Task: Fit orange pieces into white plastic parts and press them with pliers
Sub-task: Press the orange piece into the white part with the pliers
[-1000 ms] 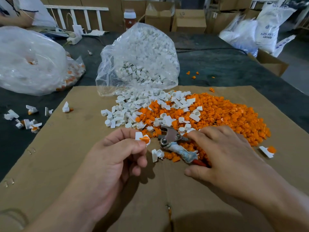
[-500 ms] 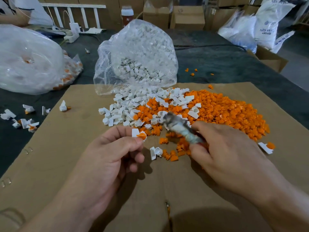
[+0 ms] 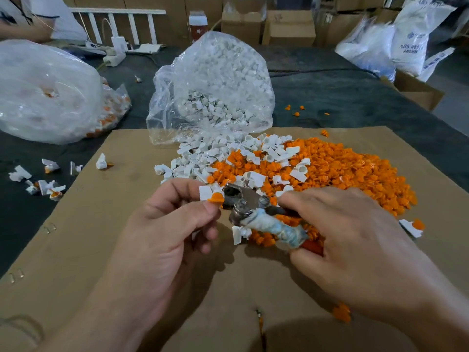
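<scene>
My left hand pinches a white plastic part with an orange piece set in it, between thumb and forefinger. My right hand grips the pliers by their tape-wrapped handles. The metal jaws point left and sit right beside the orange piece, touching or nearly touching it. Behind the hands lies a heap of orange pieces mixed with loose white parts on brown cardboard.
A clear bag of white parts stands behind the heap. A bigger clear bag lies at far left. Fitted parts lie scattered on the dark table at left. One fitted part lies right of my hand. Boxes and sacks stand beyond.
My right hand lifted the pliers off the cardboard, swung them up, then brought the jaws down and left to the part held in my left hand.
</scene>
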The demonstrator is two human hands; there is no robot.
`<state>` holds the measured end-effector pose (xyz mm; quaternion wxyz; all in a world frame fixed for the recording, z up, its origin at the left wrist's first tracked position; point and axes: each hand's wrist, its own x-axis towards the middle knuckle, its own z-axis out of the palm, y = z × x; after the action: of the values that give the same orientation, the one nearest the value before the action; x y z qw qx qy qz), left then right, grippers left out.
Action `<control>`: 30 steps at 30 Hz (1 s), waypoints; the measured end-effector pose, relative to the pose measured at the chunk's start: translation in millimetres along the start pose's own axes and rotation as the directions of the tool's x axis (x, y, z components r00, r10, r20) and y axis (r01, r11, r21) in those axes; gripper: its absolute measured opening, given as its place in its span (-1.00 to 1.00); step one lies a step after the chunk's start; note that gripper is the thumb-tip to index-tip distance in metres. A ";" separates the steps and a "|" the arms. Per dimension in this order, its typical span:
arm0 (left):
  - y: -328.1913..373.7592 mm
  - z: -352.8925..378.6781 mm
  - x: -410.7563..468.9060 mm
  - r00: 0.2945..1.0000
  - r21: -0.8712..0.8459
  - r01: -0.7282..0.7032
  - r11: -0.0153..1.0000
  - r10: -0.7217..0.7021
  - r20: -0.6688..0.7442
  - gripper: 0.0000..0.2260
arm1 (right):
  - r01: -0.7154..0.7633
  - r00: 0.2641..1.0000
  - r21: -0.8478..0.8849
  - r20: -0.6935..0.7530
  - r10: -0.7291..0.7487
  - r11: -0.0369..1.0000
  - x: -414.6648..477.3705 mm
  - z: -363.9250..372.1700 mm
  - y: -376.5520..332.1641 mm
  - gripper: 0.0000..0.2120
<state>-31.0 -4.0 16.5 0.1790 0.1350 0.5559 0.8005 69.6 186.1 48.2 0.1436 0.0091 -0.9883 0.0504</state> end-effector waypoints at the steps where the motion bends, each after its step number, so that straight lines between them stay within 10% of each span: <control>1: 0.0 -0.4 -0.1 1.000 0.008 -0.011 1.000 0.011 0.004 -0.81 | -0.003 1.000 0.017 0.004 0.003 1.000 -0.4 0.3 0.1 -0.56; 30: -4.0 -4.9 2.6 0.983 0.244 -0.185 0.952 0.175 0.064 -0.93 | 0.016 1.000 0.148 -0.022 -0.012 0.989 -3.9 2.7 5.0 -0.53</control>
<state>-34.8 -5.6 11.1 0.0985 0.2230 0.6335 0.7343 72.4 190.8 44.1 0.1534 0.0262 -0.9802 0.1226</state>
